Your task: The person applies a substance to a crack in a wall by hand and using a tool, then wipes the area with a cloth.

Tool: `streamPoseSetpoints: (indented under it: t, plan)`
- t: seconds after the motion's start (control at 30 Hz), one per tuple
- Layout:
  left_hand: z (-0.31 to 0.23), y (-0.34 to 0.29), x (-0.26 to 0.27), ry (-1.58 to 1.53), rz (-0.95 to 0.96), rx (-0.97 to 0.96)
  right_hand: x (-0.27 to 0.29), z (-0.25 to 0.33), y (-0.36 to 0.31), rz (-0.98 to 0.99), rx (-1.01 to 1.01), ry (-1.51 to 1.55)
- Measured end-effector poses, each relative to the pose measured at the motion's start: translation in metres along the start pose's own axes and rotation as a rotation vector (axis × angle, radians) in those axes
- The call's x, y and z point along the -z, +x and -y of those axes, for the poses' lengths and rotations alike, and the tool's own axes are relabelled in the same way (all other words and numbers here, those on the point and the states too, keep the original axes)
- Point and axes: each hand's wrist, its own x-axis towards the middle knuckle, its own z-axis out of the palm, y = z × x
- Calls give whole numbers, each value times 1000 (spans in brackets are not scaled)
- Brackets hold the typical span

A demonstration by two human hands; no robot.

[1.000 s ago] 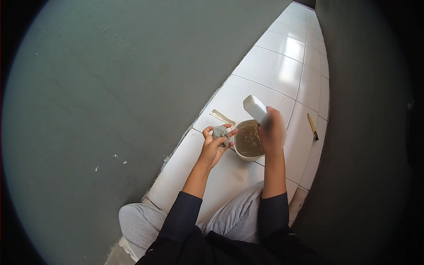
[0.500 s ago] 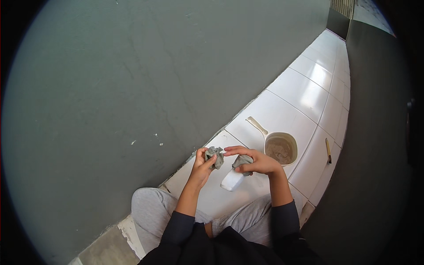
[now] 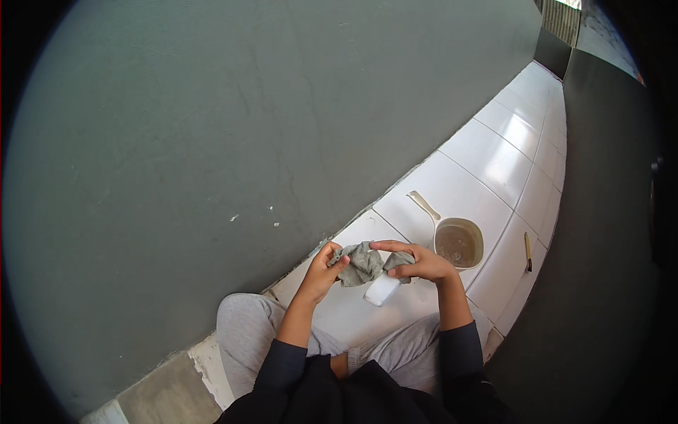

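My left hand (image 3: 321,275) pinches a crumpled grey cloth (image 3: 361,265) between thumb and fingers. The cloth spreads out toward my right hand (image 3: 427,266), whose extended index finger reaches its upper edge. In the grip of the right thumb and other fingers is a smooth white block-like piece (image 3: 382,290), its lower end sticking out. Another bit of grey cloth (image 3: 400,262) covers its upper end; whether the two grey parts join is not clear. Just beyond the right hand stands a pale dipper (image 3: 482,247) with cloudy brownish water in it, its handle pointing up-left.
White floor tiles (image 3: 487,159) run away to the upper right between a grey wall (image 3: 176,155) and another dark grey wall (image 3: 607,212). A yellow-handled cutter-like tool (image 3: 527,253) lies on the right tiles. My crossed legs in grey trousers (image 3: 247,332) take up the near floor.
The cloth in my left hand has opened out from a small wad to a wider piece. My right index finger now meets it. The view has shifted slightly.
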Motion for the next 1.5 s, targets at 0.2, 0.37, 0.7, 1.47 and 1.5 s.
streamPoseSetpoints:
  t: [0.2,0.37,0.7,1.47,1.5]
  plan:
    - [2,-3,8,-183,-150,65,5,0,-4,-52,-91,109]
    - [10,2,18,169,-121,-79,7,-4,-1,-22,91,67]
    - [-34,0,24,595,-139,-70,16,-9,-9,-140,116,68]
    - [117,-30,-41,1518,299,-44,38,-4,-23,-560,156,308]
    - [123,-29,-38,1519,303,-39,38,-6,-23,-576,163,326]
